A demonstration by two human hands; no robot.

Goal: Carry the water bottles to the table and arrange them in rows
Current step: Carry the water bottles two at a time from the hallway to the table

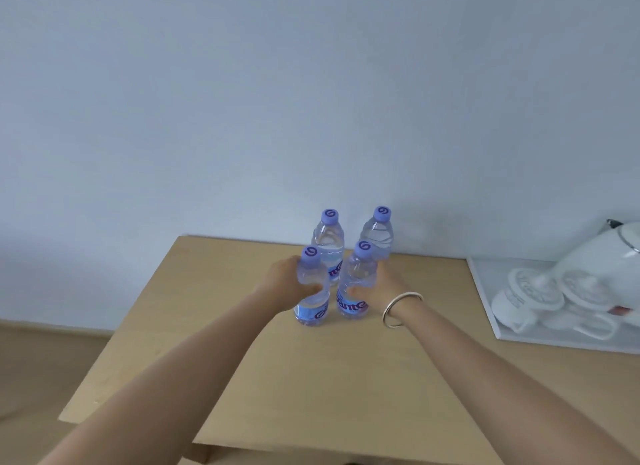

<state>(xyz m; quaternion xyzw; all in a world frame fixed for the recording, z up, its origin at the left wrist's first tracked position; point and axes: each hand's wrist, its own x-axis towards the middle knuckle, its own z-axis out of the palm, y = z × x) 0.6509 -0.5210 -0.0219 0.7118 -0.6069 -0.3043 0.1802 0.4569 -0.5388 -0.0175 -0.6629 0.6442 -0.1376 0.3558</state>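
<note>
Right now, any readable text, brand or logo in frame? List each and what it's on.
"ante", partly hidden by the right hand: label of the front right bottle.
A cut-off first letter, maybe "G": label of the front left bottle, held by the left hand.
"nt", fragment: label of the back left bottle.
Swirl logo, no words: all four caps.
Round lids on the tray: print too blurred.
</note>
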